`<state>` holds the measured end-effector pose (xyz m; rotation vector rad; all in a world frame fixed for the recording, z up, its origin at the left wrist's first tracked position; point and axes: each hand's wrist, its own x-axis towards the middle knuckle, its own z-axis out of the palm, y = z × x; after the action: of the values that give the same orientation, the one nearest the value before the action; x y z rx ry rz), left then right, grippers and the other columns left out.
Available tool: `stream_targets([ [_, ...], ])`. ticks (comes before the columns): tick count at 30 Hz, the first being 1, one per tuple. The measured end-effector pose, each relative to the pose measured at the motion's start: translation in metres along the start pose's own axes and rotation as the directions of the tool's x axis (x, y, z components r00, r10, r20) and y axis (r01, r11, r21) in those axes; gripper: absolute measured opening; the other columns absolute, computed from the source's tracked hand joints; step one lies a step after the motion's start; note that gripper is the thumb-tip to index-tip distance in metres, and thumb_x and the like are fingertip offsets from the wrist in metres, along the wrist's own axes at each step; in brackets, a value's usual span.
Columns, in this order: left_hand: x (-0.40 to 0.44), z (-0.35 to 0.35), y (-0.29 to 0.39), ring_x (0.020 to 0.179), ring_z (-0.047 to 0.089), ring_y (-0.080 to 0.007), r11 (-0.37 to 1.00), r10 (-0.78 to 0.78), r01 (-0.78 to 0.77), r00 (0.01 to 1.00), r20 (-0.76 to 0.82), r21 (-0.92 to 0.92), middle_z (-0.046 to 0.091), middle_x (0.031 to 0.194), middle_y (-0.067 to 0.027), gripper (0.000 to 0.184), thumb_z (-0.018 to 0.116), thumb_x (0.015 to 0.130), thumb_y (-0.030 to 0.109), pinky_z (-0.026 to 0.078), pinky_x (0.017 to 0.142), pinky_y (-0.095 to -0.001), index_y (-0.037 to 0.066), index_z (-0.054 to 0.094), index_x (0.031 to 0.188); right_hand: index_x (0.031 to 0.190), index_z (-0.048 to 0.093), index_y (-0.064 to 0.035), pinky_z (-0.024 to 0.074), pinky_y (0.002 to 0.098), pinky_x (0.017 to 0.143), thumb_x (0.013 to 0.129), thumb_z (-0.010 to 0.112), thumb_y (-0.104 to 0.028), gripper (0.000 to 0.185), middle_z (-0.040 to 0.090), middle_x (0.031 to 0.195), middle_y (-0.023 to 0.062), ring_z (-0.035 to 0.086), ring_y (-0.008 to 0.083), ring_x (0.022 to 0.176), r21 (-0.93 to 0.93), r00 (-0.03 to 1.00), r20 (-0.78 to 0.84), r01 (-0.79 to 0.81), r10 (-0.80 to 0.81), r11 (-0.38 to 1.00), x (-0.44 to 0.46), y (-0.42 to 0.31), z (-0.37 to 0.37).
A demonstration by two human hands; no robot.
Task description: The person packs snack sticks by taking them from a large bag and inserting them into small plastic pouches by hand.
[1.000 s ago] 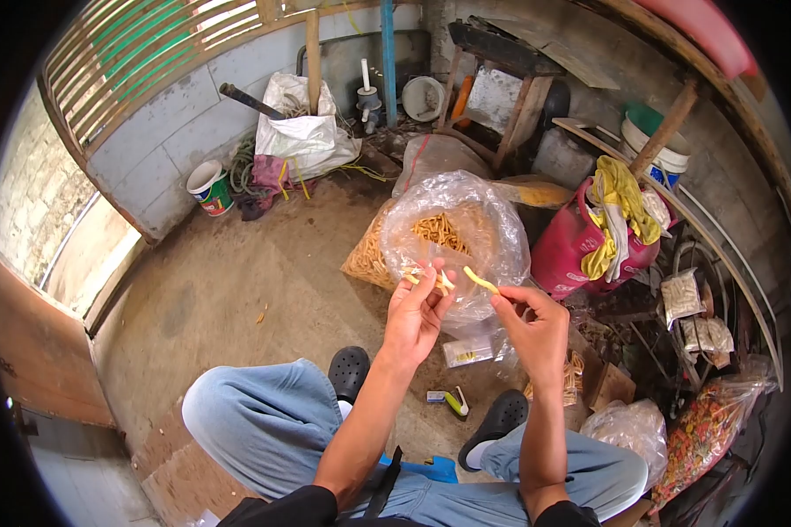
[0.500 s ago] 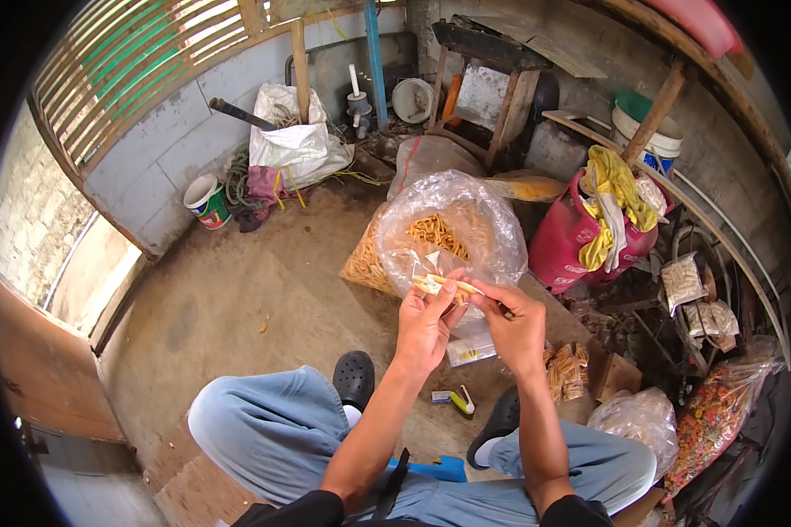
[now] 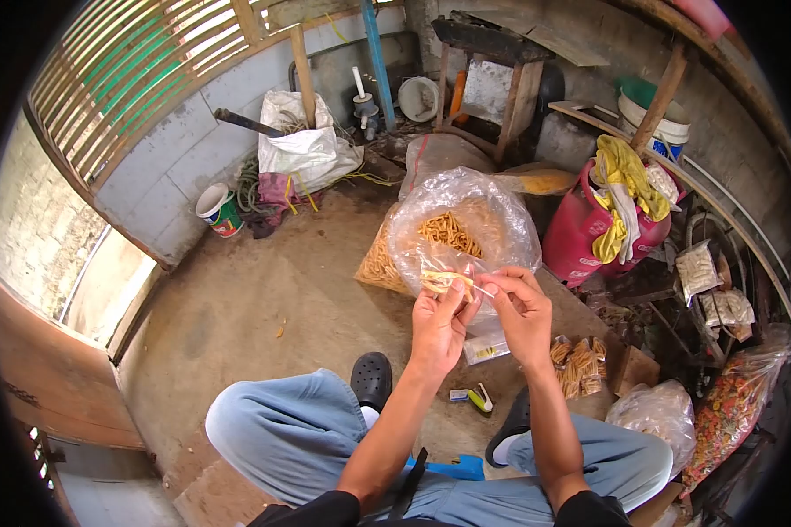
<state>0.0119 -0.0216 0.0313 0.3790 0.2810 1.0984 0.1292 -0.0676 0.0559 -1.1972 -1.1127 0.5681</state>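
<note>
Between my hands is a small clear plastic bag (image 3: pixel 448 281) with a few stick-shaped snacks in it. My left hand (image 3: pixel 440 329) is closed around its lower part, thumb in front. The fingers of my right hand (image 3: pixel 518 312) pinch the right edge of the same bag. Just beyond them stands a large open plastic sack (image 3: pixel 505 206) holding many brown snack sticks (image 3: pixel 448 233). Below my hands, a white box (image 3: pixel 485 348) lies on the floor. Nearer my feet sits a green stapler (image 3: pixel 481 399), with a small blue-and-white box (image 3: pixel 459 395) beside it.
Filled snack packets (image 3: pixel 582 367) lie to the right of my right forearm. Further right are a clear plastic bundle (image 3: pixel 655 417) and a bag of colourful snacks (image 3: pixel 738 413). A pink barrel (image 3: pixel 580 233) draped with yellow cloth stands behind. White sack (image 3: pixel 299 149) and paint bucket (image 3: pixel 220 212) are back left.
The view has shifted slightly, so the surroundings appear further right. My right fingers have moved a little along the bag's edge; both hands still hold the small bag.
</note>
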Motion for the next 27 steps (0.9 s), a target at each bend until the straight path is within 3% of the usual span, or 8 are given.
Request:
stream_targets([
  [5,-0.001,0.012,0.002,0.099,0.063,-0.0154,0.996,0.08,-0.082,0.995,-0.056,-0.045,0.061,0.114,-0.009,0.023,0.06,0.091,0.012,0.057,0.083,-0.0275,0.005,0.055,0.112,0.102,0.07,-0.0041,0.0446,0.0274,0.082,0.085,0.066,-0.009,0.018,0.058,0.108,0.0086,0.056,0.0158,0.097,0.039,0.999,0.049,0.014,-0.016,0.999,0.001,-0.009,-0.003],
  [7,-0.001,0.011,0.001,0.097,0.063,-0.0148,0.993,0.107,-0.11,0.991,-0.077,-0.041,0.062,0.113,-0.0083,0.024,0.06,0.092,0.014,0.057,0.083,-0.027,0.005,0.055,0.113,0.103,0.07,-0.0038,0.0446,0.0299,0.086,0.083,0.066,-0.008,0.021,0.058,0.113,0.0129,0.057,0.0202,0.102,-0.13,0.972,0.152,0.197,-0.177,0.972,0.0,-0.011,-0.003],
  [11,-0.001,-0.001,-0.008,0.094,0.061,-0.01,0.993,0.115,-0.114,0.989,0.088,-0.011,0.062,0.11,-0.0045,0.025,0.057,0.094,0.018,0.053,0.079,-0.0242,0.006,0.055,0.115,0.104,0.069,-0.0031,0.0456,0.0303,0.085,0.08,0.07,-0.008,0.025,0.057,0.115,0.0137,0.058,0.022,0.101,-0.246,0.968,0.185,0.213,-0.17,0.945,-0.004,-0.01,0.009],
  [16,-0.006,0.006,-0.007,0.1,0.059,-0.0129,0.996,0.077,-0.08,0.994,0.073,0.032,0.059,0.116,-0.0073,0.035,0.057,0.094,0.021,0.051,0.085,-0.0303,0.004,0.051,0.124,0.106,0.07,-0.005,0.048,0.0268,0.075,0.078,0.071,-0.003,0.027,0.062,0.105,0.011,0.061,0.0178,0.091,-0.159,0.999,0.026,0.045,-0.041,0.986,-0.008,0.0,0.01],
  [20,-0.008,0.019,0.0,0.114,0.053,-0.0169,0.99,0.083,-0.099,0.984,0.156,0.097,0.056,0.124,-0.0109,0.042,0.05,0.097,0.032,0.043,0.098,-0.0353,0.005,0.047,0.127,0.104,0.071,-0.0052,0.0473,0.0237,0.069,0.08,0.07,-0.002,0.025,0.064,0.097,0.0084,0.06,0.013,0.084,-0.138,0.987,-0.06,0.143,-0.152,0.98,-0.004,0.011,0.004],
  [22,-0.008,0.018,0.007,0.117,0.051,-0.0167,0.991,0.087,-0.104,0.98,0.176,0.089,0.056,0.124,-0.0113,0.045,0.047,0.097,0.038,0.04,0.101,-0.0346,0.005,0.046,0.128,0.103,0.071,-0.0046,0.0462,0.0218,0.066,0.081,0.07,-0.003,0.022,0.065,0.093,0.0056,0.059,0.0092,0.079,0.016,0.995,-0.083,-0.05,0.051,0.999,-0.003,-0.005,0.0],
  [25,-0.006,0.012,0.013,0.118,0.053,-0.0207,1.0,0.026,-0.026,0.983,0.182,-0.001,0.056,0.126,-0.0139,0.04,0.045,0.099,0.034,0.045,0.099,-0.0354,0.004,0.048,0.125,0.1,0.07,-0.0024,0.0455,0.0203,0.064,0.081,0.07,-0.002,0.019,0.065,0.089,0.0038,0.058,0.0069,0.077,-0.01,0.99,-0.105,-0.099,0.097,0.995,-0.002,-0.019,-0.004],
  [27,-0.005,0.013,0.016,0.11,0.059,-0.0227,0.957,0.092,-0.116,0.991,0.102,0.267,0.059,0.121,-0.0156,0.037,0.042,0.1,0.031,0.052,0.092,-0.0339,0.003,0.051,0.122,0.099,0.07,-0.0016,0.0455,0.02,0.064,0.081,0.07,-0.002,0.018,0.065,0.09,0.0038,0.058,0.0071,0.076,0.054,0.988,-0.116,-0.095,0.1,0.994,-0.003,-0.015,-0.004],
])
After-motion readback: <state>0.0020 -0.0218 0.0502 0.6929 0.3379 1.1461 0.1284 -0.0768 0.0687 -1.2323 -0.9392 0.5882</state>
